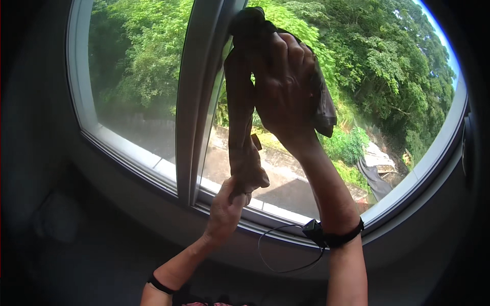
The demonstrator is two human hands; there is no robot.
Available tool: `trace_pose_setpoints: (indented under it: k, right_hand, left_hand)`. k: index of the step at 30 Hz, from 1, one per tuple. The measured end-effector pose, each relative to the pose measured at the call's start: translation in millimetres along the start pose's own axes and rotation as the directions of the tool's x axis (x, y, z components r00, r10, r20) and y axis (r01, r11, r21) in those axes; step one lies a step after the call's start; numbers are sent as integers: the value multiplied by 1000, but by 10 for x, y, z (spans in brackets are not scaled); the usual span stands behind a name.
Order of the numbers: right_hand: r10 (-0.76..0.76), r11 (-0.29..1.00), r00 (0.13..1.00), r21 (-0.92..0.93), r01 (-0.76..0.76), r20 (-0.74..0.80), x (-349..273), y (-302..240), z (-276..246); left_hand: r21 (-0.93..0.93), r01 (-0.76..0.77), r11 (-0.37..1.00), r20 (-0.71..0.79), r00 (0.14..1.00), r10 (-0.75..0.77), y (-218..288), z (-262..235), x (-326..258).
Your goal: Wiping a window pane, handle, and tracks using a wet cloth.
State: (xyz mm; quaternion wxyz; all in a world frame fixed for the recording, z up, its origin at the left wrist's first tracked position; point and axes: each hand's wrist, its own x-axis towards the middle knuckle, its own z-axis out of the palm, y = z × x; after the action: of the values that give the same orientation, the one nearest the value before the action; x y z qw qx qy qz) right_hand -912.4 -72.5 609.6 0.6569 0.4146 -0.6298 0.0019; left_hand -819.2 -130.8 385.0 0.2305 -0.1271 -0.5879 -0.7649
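Note:
A dark cloth [239, 97] is bunched up against the window pane [377, 66], close to the upright frame bar [196, 102]. My right hand [286, 84] lies over its upper part, fingers bent and pressing it to the glass; a folded flap sticks out past the hand on the right. The fingertips are partly lost in shadow. Lower down, my left hand [227, 206] is closed round the cloth's hanging end, just above the sill. Between the two hands the cloth hangs in a long strip.
A second pane [138, 66] is left of the bar. The window sill track [286, 232] curves below my hands. A black strap with a small box [319, 233] and a looped cable is on my right forearm. A pale, dim object [60, 217] stands at the lower left.

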Motion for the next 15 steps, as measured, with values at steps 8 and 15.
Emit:
trace_pose_setpoints:
  k: [8,15]
  right_hand:
    - [90,986,981,124,-113,173,-769,-586,144]
    - [53,876,833,376,-304,551,-2288,-1415,48]
  left_hand:
    - [-92,354,931,-30,933,-358,25,-136,-505]
    - [-292,507,811,118,860,-496,-516,-230,-987]
